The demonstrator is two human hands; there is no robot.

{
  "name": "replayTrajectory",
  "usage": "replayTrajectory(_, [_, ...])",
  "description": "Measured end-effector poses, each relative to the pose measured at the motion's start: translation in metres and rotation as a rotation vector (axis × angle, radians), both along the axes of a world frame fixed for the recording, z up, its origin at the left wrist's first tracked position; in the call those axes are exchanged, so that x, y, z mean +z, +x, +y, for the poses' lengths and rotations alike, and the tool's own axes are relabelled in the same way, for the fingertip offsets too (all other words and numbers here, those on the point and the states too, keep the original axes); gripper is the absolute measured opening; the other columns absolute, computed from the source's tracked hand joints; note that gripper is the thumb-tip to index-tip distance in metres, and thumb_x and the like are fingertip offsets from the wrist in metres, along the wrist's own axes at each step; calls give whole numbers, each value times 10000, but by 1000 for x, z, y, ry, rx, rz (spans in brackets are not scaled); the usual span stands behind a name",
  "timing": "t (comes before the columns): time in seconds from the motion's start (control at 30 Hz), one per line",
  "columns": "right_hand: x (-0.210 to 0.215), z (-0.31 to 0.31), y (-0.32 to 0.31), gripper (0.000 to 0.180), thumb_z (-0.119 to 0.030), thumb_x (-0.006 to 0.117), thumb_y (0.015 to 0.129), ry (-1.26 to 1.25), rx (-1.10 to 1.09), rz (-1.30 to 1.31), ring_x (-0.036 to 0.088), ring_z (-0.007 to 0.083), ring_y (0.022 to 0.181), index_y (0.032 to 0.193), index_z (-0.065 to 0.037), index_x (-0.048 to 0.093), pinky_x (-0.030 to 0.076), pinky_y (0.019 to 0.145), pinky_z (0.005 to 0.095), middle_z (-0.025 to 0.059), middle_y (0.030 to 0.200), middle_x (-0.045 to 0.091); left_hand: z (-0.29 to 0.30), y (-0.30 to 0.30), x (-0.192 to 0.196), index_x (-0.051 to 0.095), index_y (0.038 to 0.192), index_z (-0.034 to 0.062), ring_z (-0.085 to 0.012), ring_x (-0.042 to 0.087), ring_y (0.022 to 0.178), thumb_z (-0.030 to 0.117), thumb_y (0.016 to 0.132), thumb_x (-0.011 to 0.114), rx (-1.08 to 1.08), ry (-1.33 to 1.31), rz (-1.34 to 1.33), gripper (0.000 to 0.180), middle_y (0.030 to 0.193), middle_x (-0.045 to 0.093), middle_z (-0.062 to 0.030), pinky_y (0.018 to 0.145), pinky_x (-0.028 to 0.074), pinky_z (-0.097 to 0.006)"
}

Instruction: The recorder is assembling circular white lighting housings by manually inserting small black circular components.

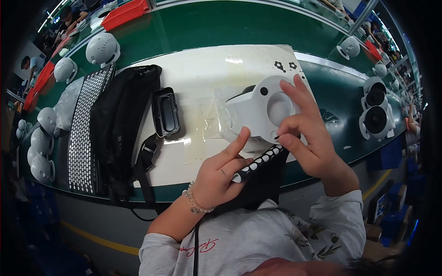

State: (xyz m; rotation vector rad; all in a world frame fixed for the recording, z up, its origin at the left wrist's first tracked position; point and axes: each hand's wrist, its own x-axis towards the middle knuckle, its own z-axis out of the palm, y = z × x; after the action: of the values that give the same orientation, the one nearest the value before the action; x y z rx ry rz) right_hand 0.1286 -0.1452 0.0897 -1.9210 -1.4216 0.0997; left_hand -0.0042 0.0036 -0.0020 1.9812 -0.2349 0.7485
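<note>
We see the white housing (262, 108) near the right edge of the white mat (198, 73), steadied by the right hand (306, 138), whose fingers curl loosely around its round recess. The left hand (221, 172), closed, grips a black strip of white dots (260, 161). A dot could land crooked if the housing slips. The strip's lower end and the right fingertip's contact are hidden.
</note>
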Motion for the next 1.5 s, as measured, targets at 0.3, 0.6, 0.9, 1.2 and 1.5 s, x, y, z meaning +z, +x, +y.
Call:
replayTrajectory(0.3, [-13,-7,-3,114,-161,592,769,70,-30,-548,346,334,1217,834,-69,606,193,988,441,132,1241,459,-1,2,3,518,779,-22,-200,632,711,-54,618,669,24,24,-52,224,1244,404,-278,625,486,-247])
replayTrajectory(0.6, [-21,-17,-14,218,-249,664,696,154,-10,-405,395,302,1187,869,-116,651,254,958,429,68,1180,522,0,0,4,522,760,-29,-187,628,694,-56,611,667,39,37,-26,209,1241,407,-278,617,486,-240])
replayTrajectory(0.9, [-37,-15,-13,117,-133,683,631,210,-18,-448,418,268,1156,737,-148,635,289,926,393,12,1126,549,-3,1,3,542,760,-26,-252,625,750,-52,549,627,43,-6,-21,229,1260,413,-228,608,493,-265])
replayTrajectory(1.2, [-32,-23,13,20,-73,608,731,300,-219,-75,330,344,1217,744,-73,594,236,992,420,152,1211,457,-3,2,1,521,750,-24,-223,619,679,-32,583,662,70,17,-33,219,1238,432,-237,579,491,-251])
replayTrajectory(1.5, [-28,-31,6,89,-125,604,748,138,-290,-246,383,329,1175,799,-53,607,257,964,403,150,1201,484,-3,4,6,510,774,-16,-225,626,710,-26,620,674,90,45,-35,225,1240,425,-246,597,498,-251])
